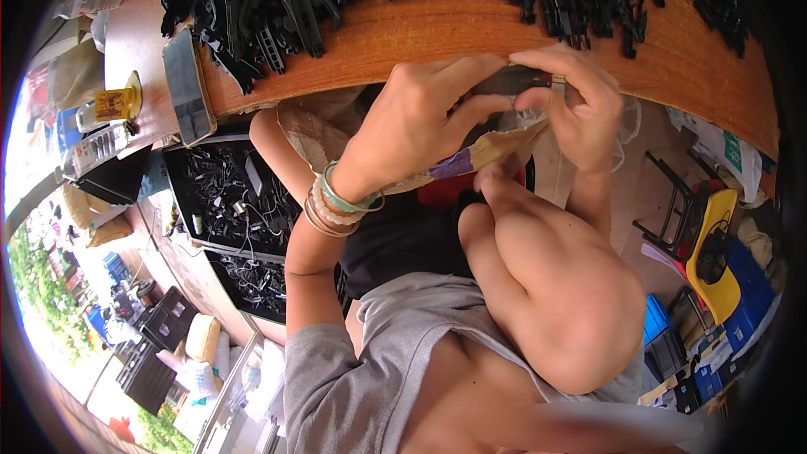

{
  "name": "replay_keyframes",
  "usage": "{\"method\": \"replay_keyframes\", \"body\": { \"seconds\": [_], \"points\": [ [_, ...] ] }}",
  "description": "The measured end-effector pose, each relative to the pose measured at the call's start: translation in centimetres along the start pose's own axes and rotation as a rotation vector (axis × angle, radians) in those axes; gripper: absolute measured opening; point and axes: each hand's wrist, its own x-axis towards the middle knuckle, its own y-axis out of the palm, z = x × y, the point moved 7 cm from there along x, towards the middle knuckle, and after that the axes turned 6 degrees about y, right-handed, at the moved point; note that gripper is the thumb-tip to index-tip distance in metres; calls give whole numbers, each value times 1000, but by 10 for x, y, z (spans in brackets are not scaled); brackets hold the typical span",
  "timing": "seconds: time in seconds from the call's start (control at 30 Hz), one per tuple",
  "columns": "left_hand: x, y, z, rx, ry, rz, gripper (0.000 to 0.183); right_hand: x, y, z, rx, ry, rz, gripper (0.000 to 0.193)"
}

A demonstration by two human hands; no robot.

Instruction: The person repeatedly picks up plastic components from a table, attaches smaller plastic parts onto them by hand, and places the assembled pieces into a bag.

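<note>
My left hand (420,118), with several bracelets at its wrist, and my right hand (584,105) meet at the near edge of the table. Between their curled fingers is a small dark plastic part (514,81); its exact kind is hard to make out. Both thumbs and forefingers close around it from either side. Just below my hands, an open brown bag (487,151) with a purple patch lies over my lap, its inside mostly hidden. Heaps of black plastic parts (244,0) cover the far side of the wooden table (378,42).
A phone-like dark slab (188,84) rests at the table's left edge, near a yellow tape roll (118,103). Black trays (227,193) of small parts and cables stand low on the left. To the right are a yellow stool (714,261) and blue bins (748,294).
</note>
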Motion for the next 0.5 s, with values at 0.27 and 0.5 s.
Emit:
{"method": "replay_keyframes", "body": {
  "seconds": [0.27,0.5],
  "points": [
    [23,-40,42,459,86,-212,17,-10,16,-24,66,322,167,16],
    [38,-27,57,765,8,-103,25,6,-17,-29,-689,57,-349,17]
  ]
}}
